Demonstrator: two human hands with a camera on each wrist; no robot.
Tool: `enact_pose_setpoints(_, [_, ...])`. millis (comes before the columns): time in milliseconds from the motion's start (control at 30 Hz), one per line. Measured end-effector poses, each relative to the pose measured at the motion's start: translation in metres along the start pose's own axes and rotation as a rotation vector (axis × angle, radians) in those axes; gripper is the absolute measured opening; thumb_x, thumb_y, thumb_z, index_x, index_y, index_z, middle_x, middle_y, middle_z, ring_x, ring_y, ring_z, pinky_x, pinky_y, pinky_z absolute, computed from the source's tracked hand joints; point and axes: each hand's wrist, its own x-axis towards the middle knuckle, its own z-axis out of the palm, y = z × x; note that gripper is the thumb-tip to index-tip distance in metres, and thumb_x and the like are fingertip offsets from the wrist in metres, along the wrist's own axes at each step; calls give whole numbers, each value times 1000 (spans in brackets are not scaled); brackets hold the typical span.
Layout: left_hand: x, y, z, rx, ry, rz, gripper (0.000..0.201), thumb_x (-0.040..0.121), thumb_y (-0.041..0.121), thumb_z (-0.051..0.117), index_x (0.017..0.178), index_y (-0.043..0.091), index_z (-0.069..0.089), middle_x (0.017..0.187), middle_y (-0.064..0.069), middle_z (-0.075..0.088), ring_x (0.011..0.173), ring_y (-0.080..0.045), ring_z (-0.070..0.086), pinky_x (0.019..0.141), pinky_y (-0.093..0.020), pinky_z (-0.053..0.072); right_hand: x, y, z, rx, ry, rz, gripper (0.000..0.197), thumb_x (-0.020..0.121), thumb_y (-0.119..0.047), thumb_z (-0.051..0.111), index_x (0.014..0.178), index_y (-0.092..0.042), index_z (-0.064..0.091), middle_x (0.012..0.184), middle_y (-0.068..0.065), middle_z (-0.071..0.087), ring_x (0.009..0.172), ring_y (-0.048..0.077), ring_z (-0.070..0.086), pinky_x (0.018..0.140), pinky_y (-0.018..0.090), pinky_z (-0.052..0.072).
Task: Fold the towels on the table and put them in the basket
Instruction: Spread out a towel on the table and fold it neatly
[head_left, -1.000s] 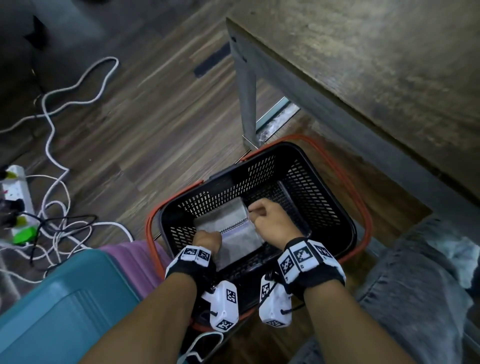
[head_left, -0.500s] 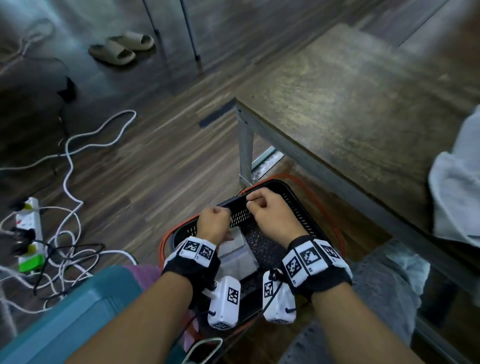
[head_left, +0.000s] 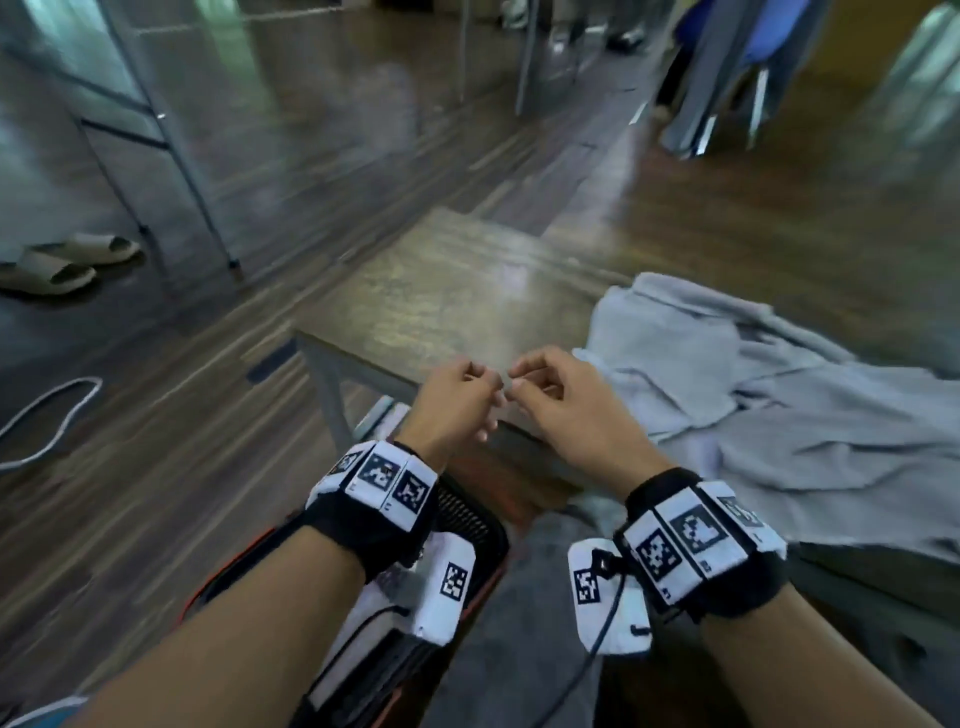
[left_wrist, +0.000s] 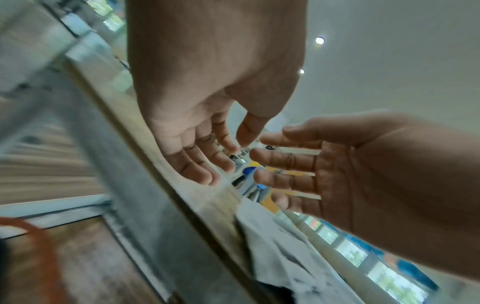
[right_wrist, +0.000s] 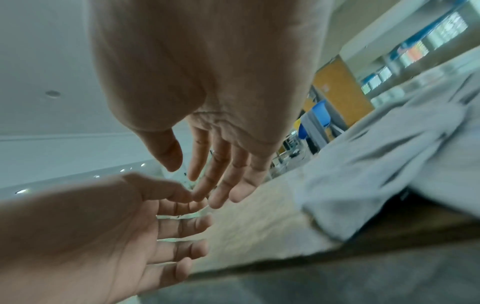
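Observation:
A crumpled grey towel (head_left: 753, 405) lies spread over the right part of the wooden table (head_left: 441, 291). My left hand (head_left: 470, 389) and right hand (head_left: 537, 384) hover side by side over the table's near edge, fingertips almost meeting, fingers loosely curled and holding nothing. The right hand is just left of the towel's corner. In the left wrist view the left hand (left_wrist: 221, 160) and right hand (left_wrist: 283, 164) face each other above the towel (left_wrist: 285, 257). The black mesh basket (head_left: 467, 514) sits on the floor under my left wrist, mostly hidden; a pale folded towel (head_left: 353, 639) shows inside.
A table leg (head_left: 327, 395) stands at the near left corner. Slippers (head_left: 62, 265) and a white cable (head_left: 52, 415) lie on the floor to the left. Chairs (head_left: 727, 78) stand far behind. My grey trouser leg (head_left: 519, 649) is beside the basket.
Both hands let go of the folded towel in the basket and rose to the table's edge. The head view swung up from the basket to the table and the grey towel.

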Motion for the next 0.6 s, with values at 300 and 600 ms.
enact_pose_setpoints(300, [-1, 47, 150, 473, -254, 269, 14, 88, 15, 60, 78, 6, 63, 68, -4, 61, 72, -24, 57, 72, -37, 52, -64, 78, -144, -27, 305, 137, 6, 96, -19, 62, 100, -16, 63, 91, 5, 69, 85, 25, 66, 75, 37, 52])
enact_pose_setpoints(600, [0, 24, 236, 1083, -383, 522, 40, 74, 52, 72, 103, 24, 69, 112, -8, 53, 113, -29, 45, 99, -44, 42, -109, 160, -201, -270, 264, 274, 15, 93, -26, 62, 107, -22, 59, 90, -10, 61, 81, 7, 57, 65, 23, 41])
